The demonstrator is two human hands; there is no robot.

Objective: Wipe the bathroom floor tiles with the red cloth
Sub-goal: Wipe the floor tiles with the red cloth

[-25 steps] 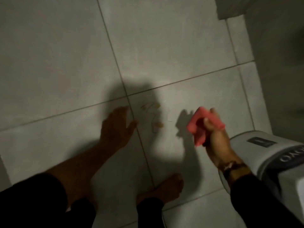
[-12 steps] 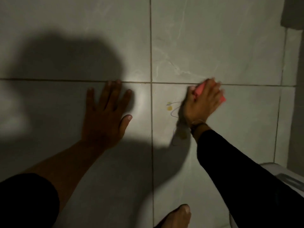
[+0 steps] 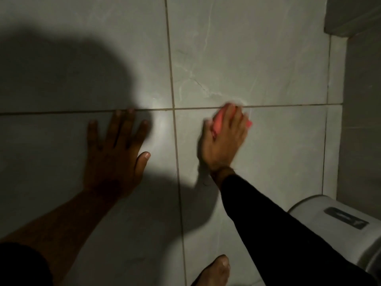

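- Since half a second earlier, the right hand (image 3: 223, 139) had slid the red cloth (image 3: 221, 118) leftward along the tile, covering the yellowish marks that had shown beside it.
- That hand pressed flat on the cloth, fingers spread over it, pinning rather than clenching it; its outline was motion-blurred.
- Left hand (image 3: 115, 153) lay released, palm down on the neighbouring tile, bracing the body, grasping nothing.
- Cloth sat just below the horizontal grout line (image 3: 288, 105), mostly hidden under the fingers.
- Risks, as I judged: the bracing palm could slip on wet tile; the bunched cloth could roll out sideways; dim light could hide missed spots; the white appliance (image 3: 338, 223) nearby could be knocked.
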